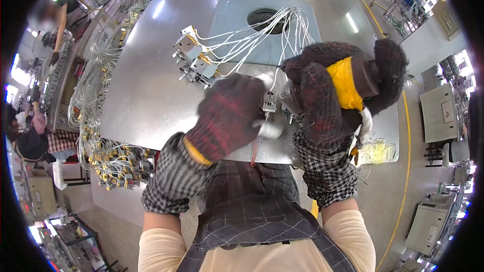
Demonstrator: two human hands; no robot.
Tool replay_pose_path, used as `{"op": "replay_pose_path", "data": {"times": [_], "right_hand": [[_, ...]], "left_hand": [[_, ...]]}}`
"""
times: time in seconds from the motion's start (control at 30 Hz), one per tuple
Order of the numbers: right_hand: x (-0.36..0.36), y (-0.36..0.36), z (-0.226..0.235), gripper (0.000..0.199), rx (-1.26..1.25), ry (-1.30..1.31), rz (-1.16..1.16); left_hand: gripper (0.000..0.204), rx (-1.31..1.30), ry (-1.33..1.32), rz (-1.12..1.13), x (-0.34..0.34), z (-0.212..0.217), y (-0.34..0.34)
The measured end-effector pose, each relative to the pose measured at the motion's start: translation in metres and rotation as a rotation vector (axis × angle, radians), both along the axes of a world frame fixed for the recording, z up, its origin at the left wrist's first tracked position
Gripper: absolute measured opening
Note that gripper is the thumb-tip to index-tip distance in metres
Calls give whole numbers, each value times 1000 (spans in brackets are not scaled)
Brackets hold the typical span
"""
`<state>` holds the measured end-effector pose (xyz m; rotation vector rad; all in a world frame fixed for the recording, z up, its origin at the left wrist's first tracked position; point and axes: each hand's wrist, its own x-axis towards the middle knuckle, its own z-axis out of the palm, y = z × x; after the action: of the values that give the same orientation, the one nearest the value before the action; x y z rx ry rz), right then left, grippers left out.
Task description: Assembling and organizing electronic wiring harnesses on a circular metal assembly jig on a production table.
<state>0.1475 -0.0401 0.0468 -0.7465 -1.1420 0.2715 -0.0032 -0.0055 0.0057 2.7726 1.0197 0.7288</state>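
My left hand (pixel 229 116), in a dark red-and-black knit glove, is curled at the table's near side. Its white-covered thumb and forefinger lie on either side of a small metal connector block (pixel 269 102) with a white cable running into it. My right hand (pixel 327 95), gloved alike, wraps a dark cylindrical power tool (pixel 366 76) banded with yellow tape. The tool's front end points left, close to the block; its tip is hard to make out. Further left, a cluster of metal connector blocks (pixel 196 58) is joined to a bundle of white cables (pixel 252 38).
The cables arch over a pale blue panel (pixel 229 15) with a dark round opening (pixel 267 19) on the metal table (pixel 146 90). Many cables with yellow ends (pixel 113 166) hang at the left. A co-worker (pixel 60 20) is at the far left. A clear yellowish container (pixel 377 152) is at right.
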Motion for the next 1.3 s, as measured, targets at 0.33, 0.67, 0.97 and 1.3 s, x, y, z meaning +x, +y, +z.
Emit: {"op": "replay_pose_path", "data": {"times": [0.33,0.67,0.97,1.3], "right_hand": [[-4,7,-2,82,82,28,-9],[39,23,9,65,292,-115,-67],[10,11,7,70,332,70,299],[7,7,-6,75,72,175,99]], "left_hand": [[56,-367,-294,32,-51,-18,-13],[72,-256,-392,-210,6,-14,1],[51,-135,-229,-99,-5,-18,14],[45,-346,-70,-71,7,-3,13]]}}
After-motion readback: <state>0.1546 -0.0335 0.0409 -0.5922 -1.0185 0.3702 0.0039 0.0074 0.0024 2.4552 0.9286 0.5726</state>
